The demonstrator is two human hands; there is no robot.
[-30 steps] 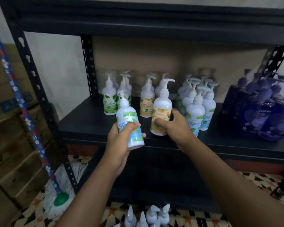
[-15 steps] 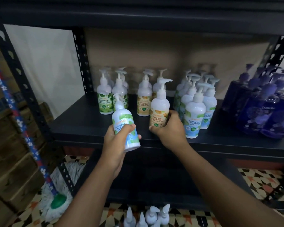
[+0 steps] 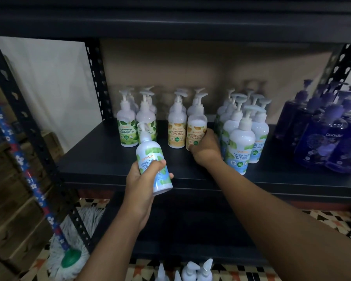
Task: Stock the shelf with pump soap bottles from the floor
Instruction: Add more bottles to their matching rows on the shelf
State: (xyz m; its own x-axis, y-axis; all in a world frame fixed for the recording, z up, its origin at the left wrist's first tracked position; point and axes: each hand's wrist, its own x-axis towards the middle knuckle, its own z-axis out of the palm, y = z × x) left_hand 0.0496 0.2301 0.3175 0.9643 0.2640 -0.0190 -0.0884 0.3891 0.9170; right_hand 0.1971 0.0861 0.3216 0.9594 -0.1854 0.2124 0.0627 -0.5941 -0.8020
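My left hand (image 3: 145,180) grips a white pump bottle with a blue-green mint label (image 3: 152,159), tilted, in front of the dark shelf (image 3: 101,159) edge. My right hand (image 3: 206,150) is wrapped around the base of an orange-label pump bottle (image 3: 197,129) that stands upright on the shelf beside another orange-label bottle (image 3: 177,126). Green-label bottles (image 3: 127,124) stand to the left, mint-label bottles (image 3: 241,142) to the right. Several more pump tops (image 3: 190,271) show on the floor at the bottom edge.
Dark blue pump bottles (image 3: 328,138) crowd the shelf's right end. Perforated black uprights (image 3: 28,126) frame the shelf, with a board overhead. A mop with a blue floral handle (image 3: 18,159) leans at left beside cardboard boxes (image 3: 8,209). The floor is patterned tile.
My right hand has pushed the orange-label bottle back onto the shelf, next to the other orange one. The left hand with the mint bottle stays about where it was.
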